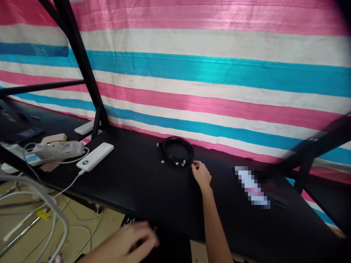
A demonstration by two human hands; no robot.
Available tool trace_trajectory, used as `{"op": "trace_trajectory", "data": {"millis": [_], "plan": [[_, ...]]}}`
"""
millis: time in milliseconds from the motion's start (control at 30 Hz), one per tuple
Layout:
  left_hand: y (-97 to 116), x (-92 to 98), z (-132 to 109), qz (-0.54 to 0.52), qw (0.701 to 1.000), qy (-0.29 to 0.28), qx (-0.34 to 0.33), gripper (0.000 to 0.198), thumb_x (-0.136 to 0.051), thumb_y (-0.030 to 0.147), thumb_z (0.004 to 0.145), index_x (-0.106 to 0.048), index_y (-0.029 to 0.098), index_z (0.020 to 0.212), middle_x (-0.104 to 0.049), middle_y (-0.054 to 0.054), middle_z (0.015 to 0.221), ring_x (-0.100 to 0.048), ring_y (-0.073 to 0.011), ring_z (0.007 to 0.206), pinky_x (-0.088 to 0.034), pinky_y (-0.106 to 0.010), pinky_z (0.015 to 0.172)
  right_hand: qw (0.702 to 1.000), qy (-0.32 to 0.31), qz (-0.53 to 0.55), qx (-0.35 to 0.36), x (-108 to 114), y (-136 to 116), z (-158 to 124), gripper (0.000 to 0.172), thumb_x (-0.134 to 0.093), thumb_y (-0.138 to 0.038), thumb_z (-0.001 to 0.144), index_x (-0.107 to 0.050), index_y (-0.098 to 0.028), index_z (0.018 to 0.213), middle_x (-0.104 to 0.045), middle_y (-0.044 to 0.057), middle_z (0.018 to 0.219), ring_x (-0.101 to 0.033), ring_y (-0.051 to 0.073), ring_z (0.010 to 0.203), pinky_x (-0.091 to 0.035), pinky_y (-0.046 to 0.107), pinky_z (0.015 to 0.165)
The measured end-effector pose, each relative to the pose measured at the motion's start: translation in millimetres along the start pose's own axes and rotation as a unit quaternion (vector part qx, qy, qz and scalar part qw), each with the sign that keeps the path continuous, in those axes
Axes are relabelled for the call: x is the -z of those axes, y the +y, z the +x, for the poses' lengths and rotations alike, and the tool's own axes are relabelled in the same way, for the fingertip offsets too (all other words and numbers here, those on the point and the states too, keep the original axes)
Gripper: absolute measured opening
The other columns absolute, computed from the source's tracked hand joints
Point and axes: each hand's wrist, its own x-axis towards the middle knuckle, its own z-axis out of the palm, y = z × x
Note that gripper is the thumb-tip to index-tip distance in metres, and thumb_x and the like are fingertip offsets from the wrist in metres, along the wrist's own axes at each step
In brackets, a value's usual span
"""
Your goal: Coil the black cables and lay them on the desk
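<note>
Head view: our right hand sits loosely curled just beside the coiled cable on the tabletop, grip unclear; our left hand, blurred, half-curled, looks unladen near the front edge. A light pinch should keep our loops neat. Farther left, a white power bank!

Black cable, coiled in a ring.
Flat on tabletop near back edge; small white pieces at rim.
</note>
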Motion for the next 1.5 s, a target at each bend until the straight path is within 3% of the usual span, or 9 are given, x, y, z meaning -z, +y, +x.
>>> {"op": "trace_trajectory", "data": {"millis": [67,200,333,467,767,1000,1133,1367,1500], "plan": [[13,11.8,52,0.021,0.998,-0.019,-0.058,0.033,-0.039,0.041,0.094,-0.068,0.024,0.092,-0.068,-0.002,0.097,-0.062,-0.0166,0.092,-0.047,-0.028,0.084,1.000,-0.002,0.004,0.000,-3,-3,-1,0.035,-0.043,-0.034,0.090,-0.057,-0.022,0.120,-0.062,0.005,0.108,-0.059,0.022,0.099,-0.042,0.032,0.082],[13,39.1,179,0.230,0.936,0.267,0.006,0.034,-0.040,0.033,0.094,-0.058,0.020,0.119,-0.060,-0.009,0.122,-0.052,-0.0230,0.116,-0.035,-0.038,0.101,1.000,-0.009,0.025,0.004,-7,-7,-2,0.041,-0.038,-0.036,0.091,-0.054,-0.020,0.126,-0.063,0.007,0.114,-0.058,0.023,0.106,-0.042,0.033,0.084],[-5,62.3,274,0.272,0.917,0.287,0.052,0.045,-0.053,0.031,0.088,-0.049,0.013,0.129,-0.054,-0.016,0.129,-0.047,-0.0294,0.121,-0.034,-0.049,0.101,0.999,-0.007,0.050,0.008,-4,-3,-1,0.044,-0.034,-0.039,0.091,-0.054,-0.020,0.126,-0.065,0.007,0.114,-0.059,0.023,0.108,-0.044,0.033,0.083],[-22,68.5,315,0.313,0.908,0.266,0.080,0.041,-0.055,0.035,0.088,-0.052,0.016,0.124,-0.053,-0.011,0.128,-0.052,-0.0268,0.115,-0.041,-0.052,0.096,0.997,0.009,0.075,0.016,-1,2,1,0.043,-0.038,-0.040,0.088,-0.055,-0.023,0.123,-0.069,0.005,0.104,-0.063,0.023,0.097,-0.046,0.033,0.075],[-45,71.8,315,0.411,0.877,0.230,0.101,0.035,-0.057,0.032,0.088,-0.055,0.017,0.119,-0.056,-0.010,0.121,-0.057,-0.0237,0.105,-0.049,-0.044,0.086,0.988,0.035,0.149,0.009,-6,14,14,0.056,-0.039,-0.054,0.080,-0.052,-0.022,0.124,-0.066,0.004,0.087,-0.063,0.020,0.069,-0.046,0.031,0.061],[-92,157.1,251,0.414,0.846,0.279,0.185,0.034,-0.055,0.031,0.088,-0.055,0.015,0.118,-0.058,-0.010,0.118,-0.055,-0.0249,0.108,-0.043,-0.049,0.093,0.985,0.086,0.148,0.000,-3,26,18,0.058,-0.043,-0.057,0.074,-0.057,-0.022,0.118,-0.066,0.004,0.083,-0.062,0.021,0.066,-0.045,0.031,0.059],[-94,186.5,225,0.411,0.826,0.330,0.203,0.046,-0.040,0.009,0.088,-0.043,0.009,0.134,-0.054,-0.019,0.124,-0.047,-0.0306,0.118,-0.036,-0.047,0.095,0.987,0.084,0.139,0.014,-8,23,16,0.056,-0.043,-0.056,0.074,-0.060,-0.022,0.115,-0.065,0.004,0.081,-0.061,0.021,0.063,-0.045,0.031,0.058],[-63,130.9,232,0.398,0.869,0.268,0.126,0.044,-0.050,0.041,0.085,-0.056,0.017,0.122,-0.059,-0.013,0.120,-0.051,-0.0265,0.114,-0.037,-0.037,0.096,0.988,0.078,0.128,0.041,-11,12,11,0.051,-0.043,-0.053,0.072,-0.062,-0.022,0.107,-0.064,0.003,0.077,-0.059,0.020,0.060,-0.044,0.030,0.056],[-64,114.9,240,0.376,0.883,0.233,0.156,0.032,-0.059,0.033,0.080,-0.066,0.014,0.104,-0.066,-0.014,0.107,-0.060,-0.0270,0.102,-0.045,-0.035,0.083,0.987,0.079,0.128,0.048,-7,7,8,0.050,-0.041,-0.052,0.075,-0.062,-0.021,0.109,-0.064,0.003,0.076,-0.058,0.019,0.060,-0.043,0.030,0.058]]}}
